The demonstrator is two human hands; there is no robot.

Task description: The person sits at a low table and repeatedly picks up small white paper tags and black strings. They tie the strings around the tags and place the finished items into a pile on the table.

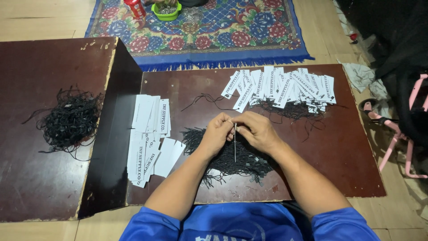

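We pinch one white tag (235, 142) edge-on between left hand (217, 133) and right hand (256, 131), above the black strings (232, 158).

My hands (236, 131) have bare worktop (343, 151) to the right. White tags (149, 138) block the left, more tags (285, 87) lie ahead, and black strings (232, 156) sit underneath.
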